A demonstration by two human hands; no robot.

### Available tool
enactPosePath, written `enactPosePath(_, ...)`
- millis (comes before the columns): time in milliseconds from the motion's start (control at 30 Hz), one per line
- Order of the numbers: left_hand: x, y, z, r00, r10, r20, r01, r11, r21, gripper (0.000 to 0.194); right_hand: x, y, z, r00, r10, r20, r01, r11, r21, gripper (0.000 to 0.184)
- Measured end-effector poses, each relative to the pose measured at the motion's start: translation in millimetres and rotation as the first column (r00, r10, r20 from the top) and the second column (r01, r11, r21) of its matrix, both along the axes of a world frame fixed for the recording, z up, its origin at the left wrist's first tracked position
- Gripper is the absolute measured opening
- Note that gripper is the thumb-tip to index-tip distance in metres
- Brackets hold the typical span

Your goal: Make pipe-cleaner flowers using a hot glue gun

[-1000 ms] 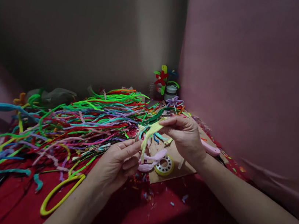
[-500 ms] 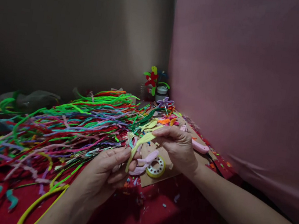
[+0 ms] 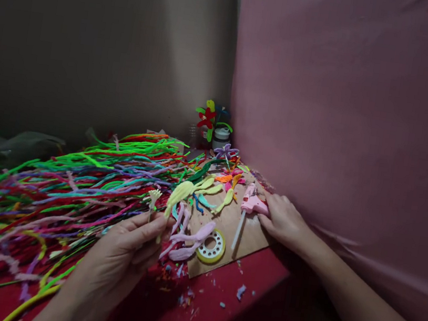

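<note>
My left hand (image 3: pixel 121 254) is closed, pinching a pale yellow pipe-cleaner petal (image 3: pixel 178 192) together with a small cream stamen bundle (image 3: pixel 153 196), held upright above the red cloth. My right hand (image 3: pixel 283 220) has its fingers wrapped on a pink glue gun (image 3: pixel 252 203) that lies on a brown cardboard sheet (image 3: pixel 253 235) near the pink wall. Pink looped petals (image 3: pixel 189 239) and a yellow-rimmed tape roll (image 3: pixel 212 246) lie on the cardboard between the hands.
A large heap of multicoloured pipe cleaners (image 3: pixel 76 178) covers the red cloth (image 3: pixel 224 311) on the left. More loose petals (image 3: pixel 226 183) lie further back. A small jar with a red and yellow flower (image 3: pixel 213 123) stands in the corner. A pink wall (image 3: pixel 343 120) runs along the right.
My right hand let go of the yellow petal and moved right onto the pink glue gun. The left hand still holds the petal and stamen. The camera panned right.
</note>
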State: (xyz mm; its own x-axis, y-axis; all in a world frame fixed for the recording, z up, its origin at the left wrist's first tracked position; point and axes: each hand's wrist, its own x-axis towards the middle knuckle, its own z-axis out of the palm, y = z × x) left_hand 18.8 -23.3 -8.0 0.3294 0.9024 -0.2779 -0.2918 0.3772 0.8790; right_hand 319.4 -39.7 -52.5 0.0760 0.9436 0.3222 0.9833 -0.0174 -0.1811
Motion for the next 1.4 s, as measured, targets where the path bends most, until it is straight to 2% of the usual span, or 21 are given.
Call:
enactPosePath(67, 1.8, 0.0, -0.8, 1.0, -0.001, -0.005, 0.001, 1.0, 0.006, 0.023, 0.0, -1.4, -5.8, 0.999, -0.006, 0.041, 0.007, 1.0, -0.026, 0.046)
enactPosePath(200, 3.5, 0.9, -0.9, 0.999, 0.041, -0.01, -0.04, 0.999, 0.033, 0.023, -1.9, -0.4, -13.7, 0.999, 0.051, -0.008, -0.05, 0.998, 0.041, 0.05)
enactPosePath(267, 3.1, 1.4, -0.1, 0.998, 0.057, -0.011, -0.057, 0.997, 0.043, 0.022, 1.9, -0.8, -16.5, 0.989, 0.109, -0.1, -0.092, 0.983, 0.157, 0.047)
enactPosePath(333, 2.5, 1.3, 0.8, 0.997, 0.081, -0.004, -0.081, 0.995, 0.052, 0.021, 4.9, -2.6, -15.7, 0.947, 0.17, -0.273, -0.075, 0.942, 0.327, 0.038)
enactPosePath(367, 2.1, 1.0, 1.1, 0.996, 0.09, -0.001, -0.089, 0.994, 0.061, 0.021, 4.3, -3.8, -13.1, 0.889, 0.205, -0.41, -0.039, 0.925, 0.378, 0.035)
enactPosePath(400, 1.8, 0.5, 1.3, 0.995, 0.095, 0.0, -0.095, 0.993, 0.073, 0.021, 1.6, -5.2, -8.8, 0.778, 0.247, -0.577, -0.004, 0.921, 0.389, 0.032)
enactPosePath(467, 1.6, -0.3, 1.5, 0.995, 0.104, -0.004, -0.103, 0.988, 0.112, 0.021, -10.3, -7.8, 5.0, 0.416, 0.23, -0.88, 0.06, 0.958, 0.279, 0.028)
enactPosePath(500, 1.5, -0.5, 1.8, 0.994, 0.113, -0.004, -0.112, 0.985, 0.131, 0.021, -19.0, -8.6, 13.8, 0.233, 0.229, -0.945, 0.034, 0.969, 0.244, 0.028)
enactPosePath(533, 1.4, -0.4, 2.3, 0.992, 0.128, 0.0, -0.126, 0.981, 0.148, 0.02, -29.0, -8.9, 23.2, 0.084, 0.241, -0.967, -0.011, 0.97, 0.241, 0.029)
enactPosePath(567, 1.1, 0.0, 3.2, 0.989, 0.147, 0.01, -0.147, 0.976, 0.162, 0.02, -39.7, -8.4, 32.6, -0.025, 0.244, -0.969, -0.056, 0.968, 0.245, 0.031)
enactPosePath(633, -0.5, 1.7, 6.2, 0.979, 0.2, 0.045, -0.205, 0.961, 0.184, 0.021, -60.9, -4.8, 49.9, -0.132, 0.244, -0.961, -0.121, 0.958, 0.26, 0.028)
enactPosePath(700, -3.8, 4.0, 10.4, 0.962, 0.259, 0.091, -0.272, 0.942, 0.198, 0.023, -80.2, 1.9, 63.1, -0.191, 0.269, -0.944, -0.252, 0.916, 0.312, 0.02)
enactPosePath(767, -8.5, 6.2, 14.2, 0.943, 0.304, 0.137, -0.327, 0.923, 0.201, 0.024, -96.7, 9.7, 71.4, -0.158, 0.318, -0.935, -0.367, 0.86, 0.355, 0.022)
enactPosePath(867, -15.8, 9.5, 15.6, 0.921, 0.335, 0.196, -0.371, 0.91, 0.186, 0.025, -116.6, 17.5, 73.7, -0.032, 0.379, -0.925, -0.456, 0.818, 0.351, 0.028)
enactPosePath(967, -19.6, 13.2, 11.8, 0.903, 0.372, 0.213, -0.408, 0.9, 0.157, 0.026, -128.6, 17.4, 63.4, 0.074, 0.391, -0.917, -0.481, 0.82, 0.311, 0.029)
enactPosePath(1067, -19.1, 15.6, 7.2, 0.91, 0.366, 0.193, -0.396, 0.905, 0.153, 0.024, -130.8, 12.9, 46.8, 0.181, 0.416, -0.891, -0.497, 0.82, 0.282, 0.03)
enactPosePath(1200, -15.7, 13.8, 5.4, 0.932, 0.332, 0.142, -0.354, 0.918, 0.18, 0.02, -126.1, 10.0, 32.2, 0.168, 0.443, -0.881, -0.552, 0.782, 0.289, 0.031)
enactPosePath(1400, -13.9, 10.4, 4.8, 0.939, 0.331, 0.097, -0.345, 0.912, 0.223, 0.019, -121.3, 10.1, 25.8, 0.185, 0.434, -0.882, -0.559, 0.784, 0.269, 0.028)
